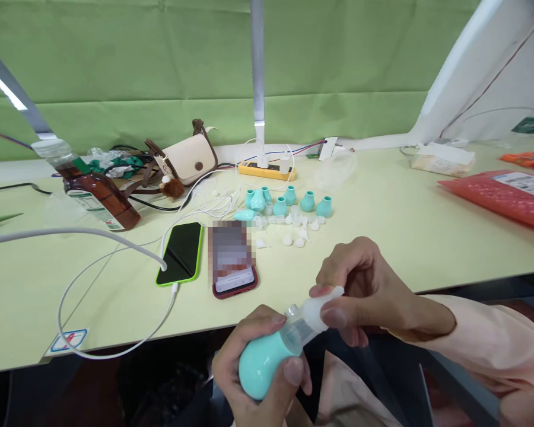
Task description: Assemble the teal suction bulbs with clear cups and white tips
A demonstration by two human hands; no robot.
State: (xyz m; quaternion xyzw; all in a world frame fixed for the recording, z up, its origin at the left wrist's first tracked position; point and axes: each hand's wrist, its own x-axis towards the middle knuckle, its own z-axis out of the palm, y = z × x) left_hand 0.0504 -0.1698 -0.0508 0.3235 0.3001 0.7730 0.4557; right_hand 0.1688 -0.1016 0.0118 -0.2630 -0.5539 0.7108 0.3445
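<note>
My left hand point(253, 379) is closed around a teal rubber bulb point(260, 362) held below the table's front edge. A clear neck piece point(293, 332) joins the bulb to a translucent white tip point(323, 305). My right hand point(365, 290) pinches that tip between thumb and fingers. On the table beyond lie several more teal bulbs point(289, 201) and a scatter of small white tips point(293, 231).
Two phones lie on the pale table point(382, 237): a green-cased phone point(180, 252) on a white cable and a red-cased phone point(232, 261). A tilted bottle point(93, 193), a beige bag point(189, 157), a yellow power strip point(267, 171) and red packets point(502, 196) stand farther off.
</note>
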